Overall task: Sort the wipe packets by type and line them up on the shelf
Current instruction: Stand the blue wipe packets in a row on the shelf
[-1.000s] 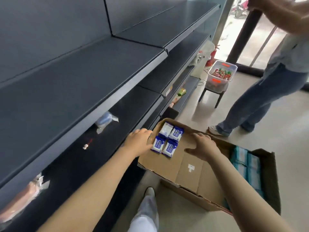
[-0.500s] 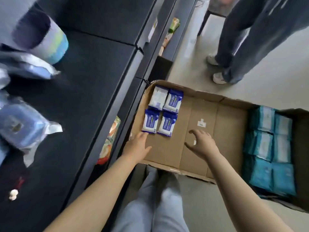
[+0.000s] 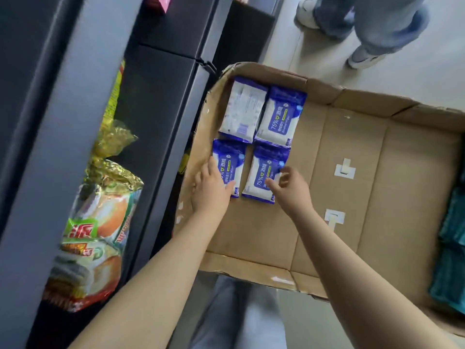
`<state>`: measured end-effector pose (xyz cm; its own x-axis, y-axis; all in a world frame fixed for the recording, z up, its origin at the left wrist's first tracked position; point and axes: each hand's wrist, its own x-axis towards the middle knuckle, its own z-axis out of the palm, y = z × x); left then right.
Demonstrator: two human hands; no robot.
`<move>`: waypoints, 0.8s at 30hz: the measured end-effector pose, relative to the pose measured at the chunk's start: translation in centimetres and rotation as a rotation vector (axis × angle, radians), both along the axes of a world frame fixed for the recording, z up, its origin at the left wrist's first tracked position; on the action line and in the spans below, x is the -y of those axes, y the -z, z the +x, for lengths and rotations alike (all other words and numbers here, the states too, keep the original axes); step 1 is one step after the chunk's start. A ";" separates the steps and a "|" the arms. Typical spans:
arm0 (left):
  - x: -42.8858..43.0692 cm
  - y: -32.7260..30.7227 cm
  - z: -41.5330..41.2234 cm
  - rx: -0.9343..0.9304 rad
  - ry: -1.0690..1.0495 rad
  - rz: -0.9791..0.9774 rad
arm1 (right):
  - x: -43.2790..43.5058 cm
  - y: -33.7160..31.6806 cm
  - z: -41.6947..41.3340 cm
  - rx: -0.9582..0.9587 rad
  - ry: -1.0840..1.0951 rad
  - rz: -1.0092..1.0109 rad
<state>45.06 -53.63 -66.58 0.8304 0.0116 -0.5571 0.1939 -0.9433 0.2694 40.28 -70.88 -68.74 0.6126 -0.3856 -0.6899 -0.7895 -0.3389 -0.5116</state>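
Resting flat, unclenched, left hand covers near-left blue-white plastic wipe packet, long axis pointing away; right hand touches neighbouring packet, grasp unclear.

The wipe packets are blue and white, the cardboard box brown, the blurred packs seemingly teal.

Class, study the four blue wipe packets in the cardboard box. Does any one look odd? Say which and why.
Yes: the far-left packet lies white back up, while the other three packets show their blue 75% fronts.
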 end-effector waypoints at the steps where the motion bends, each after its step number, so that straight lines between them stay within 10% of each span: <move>1: 0.1 0.2 0.2 0.025 0.014 0.022 | -0.2 0.4 0.2 0.010 0.053 -0.013; 13: 0.7 -1.1 -2.5 -0.134 -0.585 -0.369 | 1.5 -2.4 -2.8 0.054 0.551 0.282; 24: 3.4 -26.1 -9.2 -0.206 -0.732 -0.754 | 6.1 -26.4 -9.0 0.385 0.647 0.606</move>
